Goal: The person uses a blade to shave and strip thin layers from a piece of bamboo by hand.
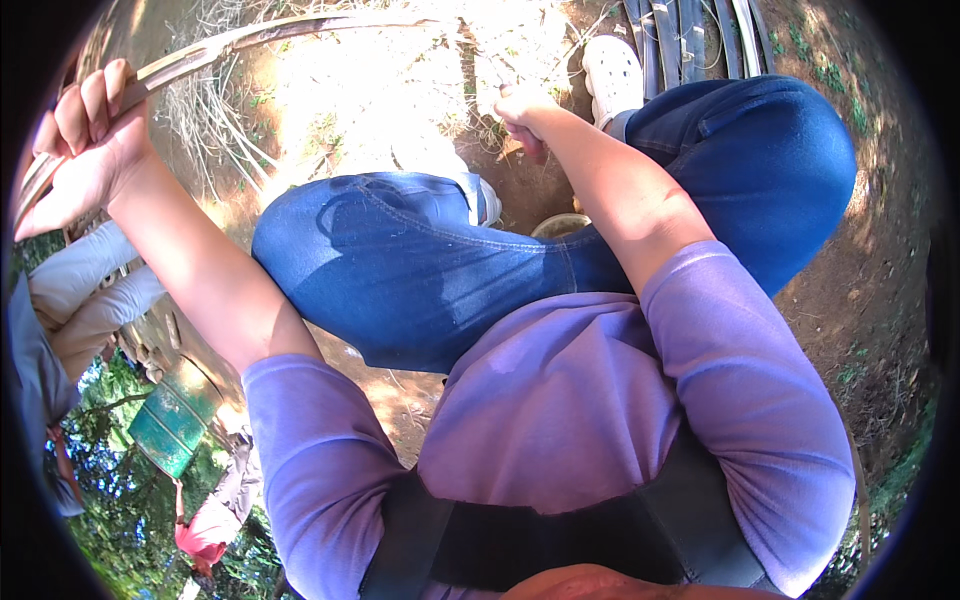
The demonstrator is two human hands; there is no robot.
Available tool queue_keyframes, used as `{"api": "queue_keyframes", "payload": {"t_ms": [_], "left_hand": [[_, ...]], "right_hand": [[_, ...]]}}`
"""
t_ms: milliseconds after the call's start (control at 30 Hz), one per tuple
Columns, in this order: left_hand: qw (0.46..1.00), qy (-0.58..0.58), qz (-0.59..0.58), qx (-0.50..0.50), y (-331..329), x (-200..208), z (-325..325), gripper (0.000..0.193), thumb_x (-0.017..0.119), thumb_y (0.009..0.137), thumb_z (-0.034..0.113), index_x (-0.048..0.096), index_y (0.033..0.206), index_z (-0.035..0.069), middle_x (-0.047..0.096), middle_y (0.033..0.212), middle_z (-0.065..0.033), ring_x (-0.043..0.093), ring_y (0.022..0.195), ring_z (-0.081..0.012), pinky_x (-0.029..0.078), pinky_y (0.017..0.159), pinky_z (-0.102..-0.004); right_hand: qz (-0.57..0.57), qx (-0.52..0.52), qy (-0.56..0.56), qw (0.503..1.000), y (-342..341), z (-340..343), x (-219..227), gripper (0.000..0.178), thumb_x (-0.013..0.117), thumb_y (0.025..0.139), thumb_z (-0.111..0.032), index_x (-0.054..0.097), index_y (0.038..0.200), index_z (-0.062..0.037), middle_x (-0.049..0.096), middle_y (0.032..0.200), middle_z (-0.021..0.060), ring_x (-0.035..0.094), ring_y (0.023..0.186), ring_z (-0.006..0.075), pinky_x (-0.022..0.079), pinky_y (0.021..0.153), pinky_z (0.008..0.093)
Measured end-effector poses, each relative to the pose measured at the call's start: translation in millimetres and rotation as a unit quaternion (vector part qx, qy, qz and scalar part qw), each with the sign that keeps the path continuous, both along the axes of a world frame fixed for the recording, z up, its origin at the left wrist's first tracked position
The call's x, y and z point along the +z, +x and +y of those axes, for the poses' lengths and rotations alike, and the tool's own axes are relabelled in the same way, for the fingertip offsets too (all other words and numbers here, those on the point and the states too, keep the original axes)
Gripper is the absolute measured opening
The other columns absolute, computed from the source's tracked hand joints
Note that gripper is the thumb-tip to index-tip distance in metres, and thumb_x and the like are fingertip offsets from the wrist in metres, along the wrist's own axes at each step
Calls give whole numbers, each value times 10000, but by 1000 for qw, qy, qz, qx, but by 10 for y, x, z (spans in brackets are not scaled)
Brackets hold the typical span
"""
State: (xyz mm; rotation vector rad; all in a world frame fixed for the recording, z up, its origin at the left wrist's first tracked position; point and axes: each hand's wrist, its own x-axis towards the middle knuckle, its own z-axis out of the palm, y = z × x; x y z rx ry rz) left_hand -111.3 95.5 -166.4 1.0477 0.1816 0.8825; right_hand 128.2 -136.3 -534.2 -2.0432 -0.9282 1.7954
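My left hand (98, 135) is raised at the upper left, its fingers curled round a long, pale split strip (185, 65) that looks like bamboo. This strip bends away to the right across the top and also runs past my wrist side to the left edge. My right hand (527, 118) is closed in a fist low between my feet. Something thin seems to poke out near its knuckles, but glare hides what it is. Below that hand, the pale rim of a round container (562, 225) shows behind my leg.
Thin pale shavings (215, 120) lie on sunlit soil at the upper left. Several dark flat strips (690, 40) lie at the upper right beside my white clog (612, 75). A person in light trousers (90, 280) is close on the left; another in red (205, 540) stands farther off near a green panel (172, 425).
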Motion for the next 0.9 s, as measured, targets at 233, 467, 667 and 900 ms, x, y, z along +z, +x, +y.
{"api": "queue_keyframes", "payload": {"t_ms": [233,467,667,900], "left_hand": [[997,28,38,57,-225,-28,181,620,664,463,690,250,458,228,243,469,87,247,446,-103,223,559,-298],[998,6,42,50,-183,-1,146,525,644,502,544,222,416,243,264,434,93,240,418,-98,231,547,-294],[997,-61,21,51,-273,-56,213,466,609,414,566,259,401,259,278,422,106,231,409,-86,216,535,-277],[993,-75,-29,-86,-77,-12,75,690,577,434,877,270,452,259,245,434,120,227,413,-75,211,534,-263]], "right_hand": [[-2,7,20,1000,-64,131,673,221,497,882,-208,599,890,-13,597,584,88,625,526,197,523,532,400],[16,-13,24,999,-10,70,-144,219,505,898,-231,604,938,-40,620,670,89,576,540,182,515,538,392],[0,23,24,999,-90,100,401,244,554,882,-264,614,827,-35,626,656,99,633,575,195,528,583,374],[63,-5,50,997,-132,159,72,241,521,890,-240,600,960,-23,626,661,100,633,600,216,542,615,363]]}}
